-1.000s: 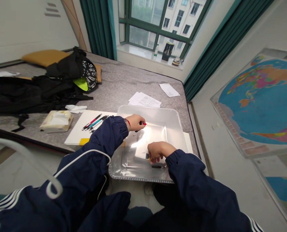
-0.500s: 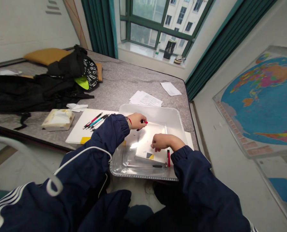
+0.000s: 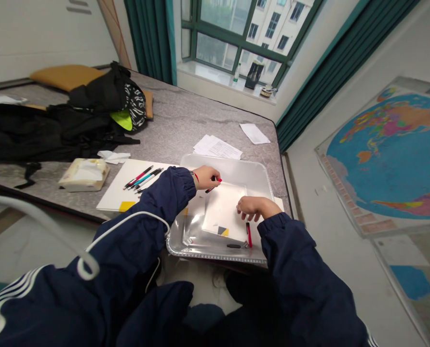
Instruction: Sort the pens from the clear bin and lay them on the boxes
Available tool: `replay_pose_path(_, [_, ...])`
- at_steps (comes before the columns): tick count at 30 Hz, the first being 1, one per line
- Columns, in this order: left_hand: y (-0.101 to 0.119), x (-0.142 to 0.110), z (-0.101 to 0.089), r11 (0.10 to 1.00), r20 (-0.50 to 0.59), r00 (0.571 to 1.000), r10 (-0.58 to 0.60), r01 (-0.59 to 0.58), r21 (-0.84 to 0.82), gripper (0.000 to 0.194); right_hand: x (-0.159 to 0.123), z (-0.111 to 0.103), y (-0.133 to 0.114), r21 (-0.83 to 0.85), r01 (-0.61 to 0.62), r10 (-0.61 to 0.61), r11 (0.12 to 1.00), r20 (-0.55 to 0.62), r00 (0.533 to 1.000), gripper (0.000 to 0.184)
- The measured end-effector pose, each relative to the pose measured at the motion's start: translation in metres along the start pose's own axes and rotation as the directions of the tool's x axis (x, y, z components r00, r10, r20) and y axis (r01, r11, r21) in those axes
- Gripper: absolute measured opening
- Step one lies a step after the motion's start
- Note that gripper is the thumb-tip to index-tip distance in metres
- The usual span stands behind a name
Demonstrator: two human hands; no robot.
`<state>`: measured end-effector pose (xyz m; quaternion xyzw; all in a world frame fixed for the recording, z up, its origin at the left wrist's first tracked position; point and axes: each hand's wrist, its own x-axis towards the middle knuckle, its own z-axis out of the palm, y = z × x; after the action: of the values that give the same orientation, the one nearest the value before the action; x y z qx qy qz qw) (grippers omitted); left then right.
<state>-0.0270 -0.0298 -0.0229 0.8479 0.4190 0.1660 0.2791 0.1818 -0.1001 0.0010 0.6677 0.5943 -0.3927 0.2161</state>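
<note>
In a clear plastic tray (image 3: 181, 246), my left hand (image 3: 205, 177) is closed around a slim black pen piece (image 3: 210, 189) with a red end; the fingers cover part of it. My right hand (image 3: 251, 206) hovers over the right edge of a white pad (image 3: 218, 207), its loosely bent fingers apart and no held thing visible. Just below those fingers lies a red and black pen part (image 3: 249, 234). Beside it, nearer the tray's front edge, is a short black piece (image 3: 234, 246). Small bits (image 3: 188, 241) rest at the front left of the tray.
Several pens (image 3: 142, 178) lie on a white board (image 3: 110, 193) to the left, near a tissue pack (image 3: 85, 175). Papers (image 3: 218, 147) are behind the tray. A black bag (image 3: 52, 132) occupies the table's left. A white cable (image 3: 88, 265) loops by my left sleeve.
My right hand has lifted from the tray's front and moved away and rightward, uncovering the red and black pen part. My left hand keeps its hold on the pen piece.
</note>
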Motion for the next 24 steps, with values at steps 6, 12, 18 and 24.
replay_pose_path(6, [0.0,0.002,0.001,1.0,-0.048,0.999,0.018,-0.019,-0.019,0.02,0.015,-0.016,0.009,0.093,0.302,-0.2,0.949,-0.562,0.803,0.023])
replay_pose_path(12, [0.001,0.003,0.0,1.0,-0.062,0.998,0.021,-0.02,0.008,0.021,0.025,-0.013,0.012,0.098,0.267,-0.167,0.959,-0.566,0.808,0.012])
replay_pose_path(18, [0.0,0.005,-0.001,0.999,-0.077,0.997,0.007,-0.005,0.032,0.022,0.041,0.003,0.0,-0.201,0.237,-0.307,0.951,-0.496,0.812,0.018])
replay_pose_path(24, [-0.003,0.006,0.0,0.998,-0.048,0.999,0.016,-0.019,-0.058,0.018,0.054,0.02,-0.013,-0.432,0.33,-0.511,0.84,-0.421,0.75,0.034])
